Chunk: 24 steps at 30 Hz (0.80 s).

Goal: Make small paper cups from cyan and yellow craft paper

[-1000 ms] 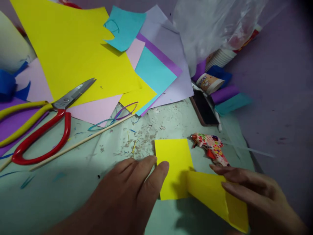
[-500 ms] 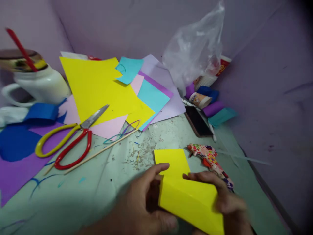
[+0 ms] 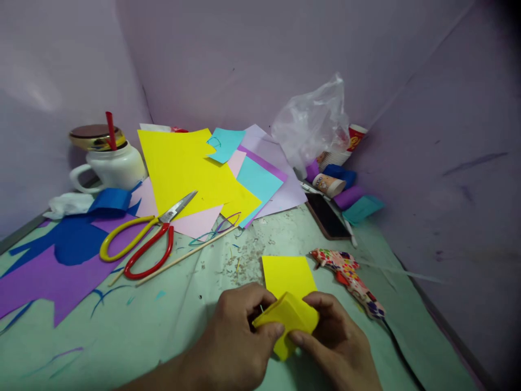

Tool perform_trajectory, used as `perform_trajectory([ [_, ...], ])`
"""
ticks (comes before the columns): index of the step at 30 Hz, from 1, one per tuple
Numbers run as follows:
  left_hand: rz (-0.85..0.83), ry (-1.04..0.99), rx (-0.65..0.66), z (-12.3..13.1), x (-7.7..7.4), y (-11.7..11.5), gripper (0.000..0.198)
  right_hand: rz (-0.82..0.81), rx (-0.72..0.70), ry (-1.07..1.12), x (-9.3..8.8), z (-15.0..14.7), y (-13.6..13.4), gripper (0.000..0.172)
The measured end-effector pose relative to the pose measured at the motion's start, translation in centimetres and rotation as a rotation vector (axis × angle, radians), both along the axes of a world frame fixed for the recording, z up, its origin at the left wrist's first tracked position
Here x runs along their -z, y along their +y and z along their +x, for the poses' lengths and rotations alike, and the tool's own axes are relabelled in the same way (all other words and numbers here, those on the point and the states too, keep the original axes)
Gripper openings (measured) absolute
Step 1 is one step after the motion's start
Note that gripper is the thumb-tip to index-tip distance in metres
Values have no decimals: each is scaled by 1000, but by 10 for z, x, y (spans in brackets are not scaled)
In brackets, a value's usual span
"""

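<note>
Between both hands is a piece of folded yellow paper (image 3: pixel 290 320), bent to a peak near its middle. My left hand (image 3: pixel 240 331) pinches its left side, thumb in front and fingers behind. On the other side my right hand (image 3: pixel 337 342) grips the right edge, thumb tip low on the front face. Just beyond lies a flat yellow paper square (image 3: pixel 287 271) on the table, its near part hidden by the held piece. To the right of my right hand rests a flower-patterned glue gun (image 3: pixel 350 277) with a black cord.
Scissors (image 3: pixel 163 222) with yellow and red handles lie left on coloured paper sheets (image 3: pixel 187 168), beside a thin wooden stick (image 3: pixel 187 255). A white mug (image 3: pixel 116 165) stands back left. Phone (image 3: pixel 328 215), paper cup (image 3: pixel 329 184) and plastic bag (image 3: pixel 311 122) sit at the right.
The folded yellow paper has been turned and bent, now showing a peaked, smaller shape. Both hands have drawn closer together around it. The camera view has shifted, with more of the table's left side showing.
</note>
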<state>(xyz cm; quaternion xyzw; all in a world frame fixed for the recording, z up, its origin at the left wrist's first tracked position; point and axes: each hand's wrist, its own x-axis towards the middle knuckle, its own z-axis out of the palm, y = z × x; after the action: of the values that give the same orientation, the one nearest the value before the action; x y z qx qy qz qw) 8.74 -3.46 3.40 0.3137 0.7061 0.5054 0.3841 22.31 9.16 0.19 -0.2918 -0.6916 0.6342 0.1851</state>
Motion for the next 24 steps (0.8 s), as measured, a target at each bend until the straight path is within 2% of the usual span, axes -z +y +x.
perform_trajectory([
  [3,-40,97,-12,-2,-3,0,11,-57,11,-45,-7,-5,-1,32],
  [5,-28,110,4,-3,-4,0,12,-43,-70,-55,-14,-9,1,29],
  [8,15,136,20,-5,-5,-1,11,78,-229,-56,-25,-15,5,20],
  [10,52,92,-6,-7,-6,-2,12,83,-231,-55,-29,-19,7,18],
  [12,78,-11,-30,-9,-7,-3,23,-32,-171,-44,-32,-26,7,24],
  [15,91,-10,-66,-15,-9,-3,16,-203,-155,-4,-33,-41,7,33],
  [17,95,87,-82,-22,-11,-3,25,-252,-255,38,-33,-52,9,35],
  [19,87,136,-66,-30,-13,-2,25,-303,-397,125,-31,-60,14,36],
  [22,91,83,-21,-40,-13,-3,15,-398,-564,297,-23,-65,22,39],
  [24,142,1,-32,-43,-11,-5,14,-433,-609,365,-17,-65,25,36],
])
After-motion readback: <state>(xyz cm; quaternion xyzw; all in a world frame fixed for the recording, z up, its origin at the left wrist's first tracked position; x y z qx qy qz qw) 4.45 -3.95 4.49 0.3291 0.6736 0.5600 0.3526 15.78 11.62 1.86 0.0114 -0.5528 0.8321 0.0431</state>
